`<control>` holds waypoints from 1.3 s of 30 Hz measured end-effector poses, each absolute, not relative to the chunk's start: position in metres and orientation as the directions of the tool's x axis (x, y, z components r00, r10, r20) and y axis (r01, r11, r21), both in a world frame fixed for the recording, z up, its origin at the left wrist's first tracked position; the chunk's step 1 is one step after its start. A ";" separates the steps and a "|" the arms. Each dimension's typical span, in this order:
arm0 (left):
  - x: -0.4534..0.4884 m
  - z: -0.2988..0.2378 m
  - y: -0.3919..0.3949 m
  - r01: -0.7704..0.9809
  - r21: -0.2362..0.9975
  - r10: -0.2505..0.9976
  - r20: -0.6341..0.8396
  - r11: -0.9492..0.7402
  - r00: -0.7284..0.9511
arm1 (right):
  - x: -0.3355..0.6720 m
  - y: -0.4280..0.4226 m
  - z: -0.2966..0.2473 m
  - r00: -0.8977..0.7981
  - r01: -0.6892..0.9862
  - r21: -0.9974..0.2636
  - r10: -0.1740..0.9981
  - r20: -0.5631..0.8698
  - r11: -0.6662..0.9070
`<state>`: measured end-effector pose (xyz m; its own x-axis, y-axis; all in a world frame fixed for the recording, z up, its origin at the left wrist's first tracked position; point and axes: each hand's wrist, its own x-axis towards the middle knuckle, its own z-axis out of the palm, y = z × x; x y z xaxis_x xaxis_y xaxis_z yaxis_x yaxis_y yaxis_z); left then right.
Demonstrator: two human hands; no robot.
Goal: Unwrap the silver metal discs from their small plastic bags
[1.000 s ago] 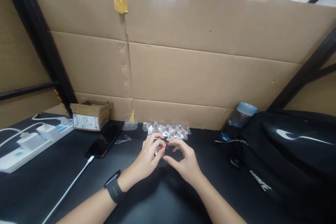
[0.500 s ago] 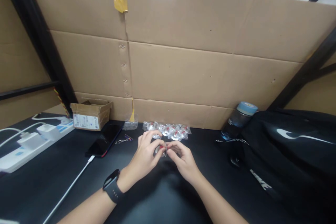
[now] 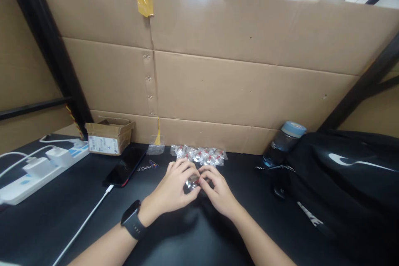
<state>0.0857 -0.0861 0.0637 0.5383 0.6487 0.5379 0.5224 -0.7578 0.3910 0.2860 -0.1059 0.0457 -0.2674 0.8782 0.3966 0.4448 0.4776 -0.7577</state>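
Note:
Between my two hands, just above the black tabletop, is a small round shiny metal disc (image 3: 192, 183) with a bit of red on it. Its exact kind is hard to make out. My left hand (image 3: 179, 183) curls around the disc, fingers over its far side and thumb at its near edge. Thumb and fingertips of my right hand (image 3: 215, 185) pinch at its right side, by the red part. Just beyond my fingers lie several similar silver and red discs in clear plastic bags (image 3: 199, 154). My left wrist wears a black watch (image 3: 133, 219).
Left stand a small cardboard box (image 3: 109, 135), a phone (image 3: 124, 168) with a white cable (image 3: 84, 224), and a white power strip (image 3: 40, 174). A blue-lidded bottle (image 3: 283, 143) and a black backpack (image 3: 349, 174) are at right. A cardboard wall (image 3: 212, 87) rises behind.
The disc has turned from edge-on to showing more of its shiny face. My left fingers have closed further over it, and both hands are nearer each other.

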 end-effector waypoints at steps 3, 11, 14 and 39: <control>0.086 0.059 -0.083 0.540 0.381 0.659 0.502 -0.750 0.561 | 0.288 -0.105 0.046 -0.267 0.459 -0.755 0.883 0.385 0.468; 0.085 0.046 -0.073 0.565 0.408 0.697 0.451 -0.717 0.558 | 0.284 -0.103 0.040 -0.273 0.469 -0.746 0.881 0.386 0.472; 0.077 0.044 -0.064 0.622 0.345 0.709 0.408 -0.703 0.575 | 0.285 -0.103 0.038 -0.271 0.524 -0.699 0.874 0.404 0.486; 0.071 0.055 -0.057 0.689 0.625 0.925 0.164 -0.367 0.344 | 0.295 -0.072 0.020 -0.210 0.628 -0.627 0.876 0.435 0.462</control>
